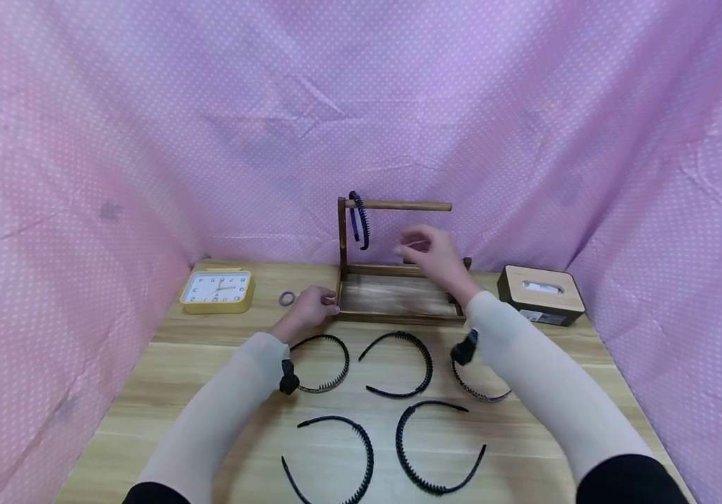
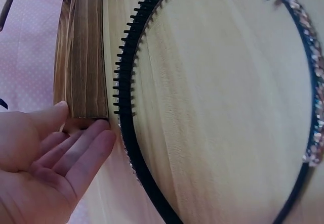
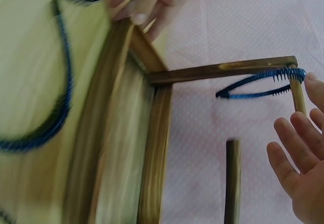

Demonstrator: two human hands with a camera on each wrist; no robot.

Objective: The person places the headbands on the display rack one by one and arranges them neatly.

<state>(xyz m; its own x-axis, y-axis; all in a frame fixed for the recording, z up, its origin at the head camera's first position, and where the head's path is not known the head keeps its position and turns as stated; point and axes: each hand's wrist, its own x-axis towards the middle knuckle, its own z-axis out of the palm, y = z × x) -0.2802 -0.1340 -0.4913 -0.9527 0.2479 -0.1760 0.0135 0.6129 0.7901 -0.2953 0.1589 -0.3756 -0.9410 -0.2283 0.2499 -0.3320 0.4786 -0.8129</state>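
Note:
A wooden rack (image 1: 398,317) with a tray base, an upright post and a horizontal bar (image 1: 405,206) stands at the back of the table. From the bar's left end hangs a dark blue toothed headband (image 1: 363,222). My left hand (image 1: 311,306) grips the rack's front left corner, thumb on one side and fingers on the other, as the left wrist view shows. Below the bar, right of the hanging headband, is my right hand (image 1: 433,255). Its fingers are loosely bent with nothing between them; in the right wrist view its thumb (image 3: 315,88) appears close to that headband.
Several headbands lie in front of the rack, including one near the middle (image 1: 430,364) and one front right (image 1: 400,448). A yellow clock (image 1: 241,306) and a small purple ring (image 1: 286,298) are at left. A tissue box (image 1: 540,294) stands at right.

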